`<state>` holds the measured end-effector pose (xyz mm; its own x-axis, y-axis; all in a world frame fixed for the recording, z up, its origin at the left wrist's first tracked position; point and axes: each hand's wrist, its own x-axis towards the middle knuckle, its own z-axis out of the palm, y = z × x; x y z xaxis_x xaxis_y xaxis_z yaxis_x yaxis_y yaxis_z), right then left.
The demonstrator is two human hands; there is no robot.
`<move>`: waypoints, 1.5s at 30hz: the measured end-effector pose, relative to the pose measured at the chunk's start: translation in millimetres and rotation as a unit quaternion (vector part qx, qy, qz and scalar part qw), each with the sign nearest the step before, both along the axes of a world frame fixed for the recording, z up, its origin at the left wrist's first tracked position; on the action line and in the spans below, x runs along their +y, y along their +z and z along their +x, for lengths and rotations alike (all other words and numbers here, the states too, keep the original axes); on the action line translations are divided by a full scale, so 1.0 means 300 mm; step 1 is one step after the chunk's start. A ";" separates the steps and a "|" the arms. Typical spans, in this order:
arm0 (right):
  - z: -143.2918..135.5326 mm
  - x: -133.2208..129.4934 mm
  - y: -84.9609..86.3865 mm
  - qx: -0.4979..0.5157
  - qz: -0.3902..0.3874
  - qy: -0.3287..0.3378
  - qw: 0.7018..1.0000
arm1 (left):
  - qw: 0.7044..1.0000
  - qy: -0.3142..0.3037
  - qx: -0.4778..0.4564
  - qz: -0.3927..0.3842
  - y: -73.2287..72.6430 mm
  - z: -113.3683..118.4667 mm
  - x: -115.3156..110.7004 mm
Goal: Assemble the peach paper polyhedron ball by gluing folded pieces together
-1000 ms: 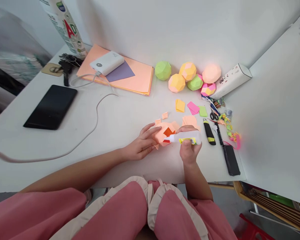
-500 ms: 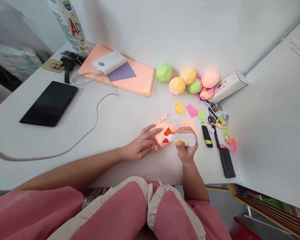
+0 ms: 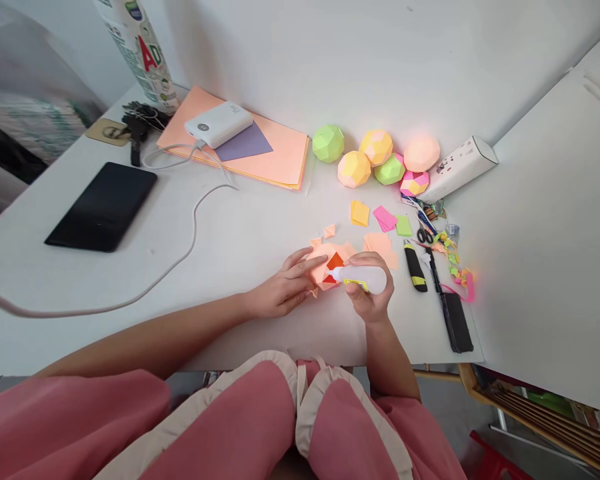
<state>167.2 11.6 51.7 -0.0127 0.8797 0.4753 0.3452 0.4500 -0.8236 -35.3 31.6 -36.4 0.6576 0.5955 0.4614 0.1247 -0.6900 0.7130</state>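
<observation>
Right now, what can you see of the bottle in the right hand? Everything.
The bottle looks like cloudy white plastic, with a slim pointed nozzle and a yellow label partly covered. The right hand grips its body. It lies sideways in view, nozzle leftward at the peach ball's orange-red opening. Tip contact and fill level can't be told.

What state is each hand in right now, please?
Left hand: open, fingers touching the peach paper ball.
Right hand: closed, holding the white glue bottle, nozzle toward the ball.
</observation>
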 end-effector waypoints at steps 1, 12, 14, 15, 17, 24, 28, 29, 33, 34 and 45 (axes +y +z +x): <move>0.000 0.000 -0.001 0.000 -0.001 0.004 1.000 | 1.000 0.000 -0.002 0.001 0.000 0.000 0.000; 0.000 0.002 -0.006 -0.021 0.019 0.013 1.000 | 1.000 0.003 -0.001 0.002 -0.009 0.004 0.000; -0.001 0.006 -0.008 -0.040 0.054 0.017 0.998 | 1.000 0.005 0.001 0.009 -0.008 0.004 -0.001; -0.002 0.009 -0.009 -0.044 0.078 0.026 0.996 | 1.000 0.006 0.002 0.013 -0.008 0.005 -0.001; -0.003 0.013 -0.011 -0.045 0.119 0.048 0.991 | 1.000 0.009 0.002 0.022 -0.009 0.006 -0.001; -0.009 0.017 -0.004 -0.051 0.139 0.067 0.987 | 0.999 0.015 -0.003 0.038 -0.017 0.010 0.001; -0.008 0.018 -0.003 -0.052 0.135 0.082 0.986 | 0.999 0.009 -0.003 0.038 -0.013 0.008 0.002; -0.008 0.019 -0.004 -0.051 0.134 0.079 0.987 | 0.999 0.009 -0.003 0.036 -0.012 0.007 0.003; -0.007 0.021 -0.003 -0.041 0.124 0.071 0.989 | 0.999 0.009 -0.007 0.040 -0.012 0.007 0.005; -0.007 0.021 -0.002 -0.039 0.121 0.074 0.989 | 0.999 0.008 -0.009 0.041 -0.012 0.007 0.005; 0.012 0.030 -0.029 0.023 0.018 0.041 0.999 | 0.998 0.007 -0.013 0.056 0.001 0.008 0.007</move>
<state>170.9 20.5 43.0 -0.0619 0.8587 0.5087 0.2670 0.5054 -0.8206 -33.0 33.7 -36.0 0.6362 0.5482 0.5429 0.1170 -0.7641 0.6344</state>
